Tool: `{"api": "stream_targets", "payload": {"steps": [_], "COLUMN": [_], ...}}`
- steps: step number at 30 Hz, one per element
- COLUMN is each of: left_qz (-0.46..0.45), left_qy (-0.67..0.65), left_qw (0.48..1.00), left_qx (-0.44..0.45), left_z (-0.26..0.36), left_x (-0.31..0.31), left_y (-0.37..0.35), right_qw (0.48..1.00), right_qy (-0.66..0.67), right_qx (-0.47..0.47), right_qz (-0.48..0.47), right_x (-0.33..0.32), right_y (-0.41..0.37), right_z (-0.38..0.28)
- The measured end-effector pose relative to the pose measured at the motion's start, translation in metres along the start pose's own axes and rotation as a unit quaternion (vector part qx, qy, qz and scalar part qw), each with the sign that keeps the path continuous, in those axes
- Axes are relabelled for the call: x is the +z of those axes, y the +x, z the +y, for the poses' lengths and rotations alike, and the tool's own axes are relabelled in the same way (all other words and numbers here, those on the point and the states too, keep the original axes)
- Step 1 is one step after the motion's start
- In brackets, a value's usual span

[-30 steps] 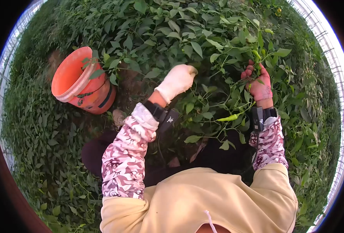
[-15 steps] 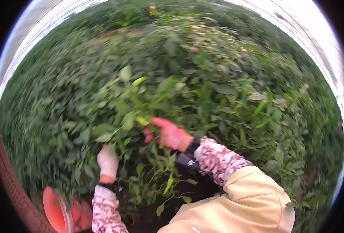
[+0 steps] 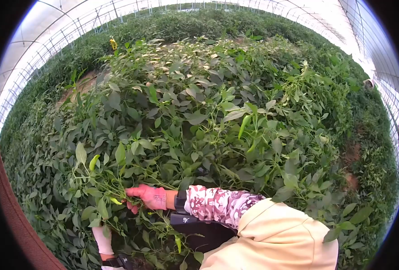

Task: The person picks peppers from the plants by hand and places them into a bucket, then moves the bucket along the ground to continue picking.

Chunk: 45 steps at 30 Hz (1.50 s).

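My right hand (image 3: 147, 196), in a red glove, reaches left into a pepper plant (image 3: 85, 155) with its fingers curled among the stems. What sits between those fingers is hidden. A light green pepper (image 3: 115, 201) hangs just left of the fingertips, and another pepper (image 3: 94, 162) points up from the leaves above it. Lower down, my left hand (image 3: 103, 238) in a whitish glove goes up under the foliage. Leaves cover its fingers. Below my right forearm hangs one more pepper (image 3: 178, 243).
Dense pepper plants surround me. Green peppers (image 3: 244, 126) hang to the right of centre. A yellow object (image 3: 113, 43) stands at the back left. Bare soil (image 3: 351, 162) shows at the right. The greenhouse frame (image 3: 370, 27) arches overhead.
My view has swung up and to the right, so hands and plants sit lower and further left. The red bucket at lower left has left the view. My right hand stays by the same pepper.
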<state>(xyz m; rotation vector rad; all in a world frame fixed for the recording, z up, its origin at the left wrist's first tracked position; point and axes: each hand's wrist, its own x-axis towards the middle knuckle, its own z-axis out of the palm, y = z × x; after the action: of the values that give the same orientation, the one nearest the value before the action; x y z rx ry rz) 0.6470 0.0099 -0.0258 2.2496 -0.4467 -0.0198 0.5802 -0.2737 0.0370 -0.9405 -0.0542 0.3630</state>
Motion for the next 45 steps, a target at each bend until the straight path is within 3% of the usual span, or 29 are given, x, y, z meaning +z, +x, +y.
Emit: {"api": "stream_targets", "payload": {"steps": [2, 3, 4, 6, 7, 8, 9, 10, 11, 12, 14, 16, 17, 18, 20, 21, 24, 28, 32, 34, 36, 39, 40, 42, 44, 45], "left_qz": [0.034, 0.035, -0.005, 0.054, 0.048, 0.079, 0.086, 0.078, 0.081, 0.03, -0.003, -0.071, -0.033, -0.03, 0.149, 0.151, 0.208, 0.263, 0.271, 0.179, 0.146, 0.104, 0.108, 0.064, 0.212, 0.317], "left_qy": [-0.15, -0.285, -0.256, -0.216, -0.242, -0.282, -0.15, -0.338, -0.314, -0.287, -0.26, -0.161, -0.052, -0.053, 0.104, 0.096, 0.111, 0.083, 0.02, -0.236, -0.211, -0.483, -0.481, -0.517, -0.38, -0.327], "left_qw": [0.988, 0.953, 0.963, 0.974, 0.969, 0.956, 0.98, 0.937, 0.945, 0.957, 0.954, 0.955, 0.985, 0.984, 0.981, 0.972, 0.945, 0.933, 0.938, 0.913, 0.938, 0.831, 0.832, 0.838, 0.892, 0.883], "left_qx": [-0.019, -0.099, -0.077, 0.029, 0.016, 0.015, 0.095, -0.036, -0.049, -0.033, -0.149, -0.237, -0.162, -0.165, -0.068, -0.153, -0.227, -0.233, -0.213, -0.28, -0.233, -0.256, -0.254, -0.16, -0.122, -0.113], "left_z": [0.002, 0.0, 0.008, 0.067, 0.093, 0.111, 0.117, 0.121, 0.12, 0.112, 0.119, 0.119, 0.103, 0.086, 0.083, 0.092, 0.074, 0.054, 0.043, 0.044, 0.051, 0.078, 0.086, 0.097, 0.119, 0.131], "left_x": [-0.005, -0.01, -0.023, -0.046, -0.056, -0.057, -0.06, -0.058, -0.057, -0.057, -0.038, -0.025, -0.01, 0.002, 0.009, 0.006, 0.008, 0.015, 0.001, -0.01, -0.018, -0.03, -0.038, -0.059, -0.104, -0.131], "left_y": [0.008, 0.006, 0.004, -0.018, -0.019, -0.025, -0.03, -0.032, -0.042, -0.051, -0.071, -0.08, -0.08, -0.077, -0.062, -0.053, -0.02, 0.005, 0.006, -0.003, -0.019, -0.036, -0.046, -0.067, -0.095, -0.11], "right_qw": [1.0, 0.999, 0.997, 0.996, 0.997, 0.991, 0.997, 0.999, 0.995, 0.993, 0.992, 0.994, 0.996, 0.996, 0.994, 0.995, 0.993, 0.993, 0.996, 0.996, 0.997, 0.998, 0.998, 0.998, 0.997, 0.997], "right_qy": [0.01, 0.035, 0.066, 0.072, 0.044, -0.073, -0.044, 0.049, 0.088, 0.112, 0.118, 0.1, 0.079, 0.078, 0.106, 0.1, 0.118, 0.116, 0.088, 0.08, 0.079, 0.066, 0.058, 0.062, 0.071, 0.075], "right_qx": [0.024, -0.006, -0.024, -0.012, -0.018, -0.103, -0.049, -0.017, 0.04, 0.003, 0.02, 0.024, 0.028, 0.032, 0.027, 0.014, 0.026, 0.019, 0.006, 0.016, 0.012, 0.005, 0.006, 0.005, 0.003, 0.01], "right_qz": [-0.013, -0.014, -0.022, -0.047, -0.053, -0.04, -0.028, 0.007, 0.01, 0.029, -0.036, -0.042, -0.036, -0.038, -0.021, -0.027, -0.012, -0.019, 0.032, 0.021, 0.015, 0.013, 0.017, 0.012, 0.032, 0.021], "right_x": [0.0, -0.002, 0.002, -0.002, -0.013, 0.0, -0.007, -0.011, -0.008, -0.005, -0.022, -0.016, -0.016, -0.016, -0.016, -0.016, -0.014, -0.016, -0.011, -0.012, -0.013, -0.01, -0.007, -0.004, 0.0, -0.003], "right_y": [0.002, 0.002, 0.002, 0.002, 0.005, -0.011, -0.005, 0.005, 0.006, 0.013, 0.016, 0.014, 0.011, 0.009, 0.01, 0.01, 0.009, 0.011, 0.007, 0.007, 0.008, 0.006, 0.005, 0.006, 0.003, 0.004], "right_z": [0.0, 0.002, 0.002, -0.002, 0.004, -0.015, -0.016, -0.015, -0.025, -0.021, -0.032, -0.034, -0.036, -0.036, -0.036, -0.037, -0.04, -0.039, -0.042, -0.041, -0.038, -0.041, -0.04, -0.04, -0.041, -0.041]}}
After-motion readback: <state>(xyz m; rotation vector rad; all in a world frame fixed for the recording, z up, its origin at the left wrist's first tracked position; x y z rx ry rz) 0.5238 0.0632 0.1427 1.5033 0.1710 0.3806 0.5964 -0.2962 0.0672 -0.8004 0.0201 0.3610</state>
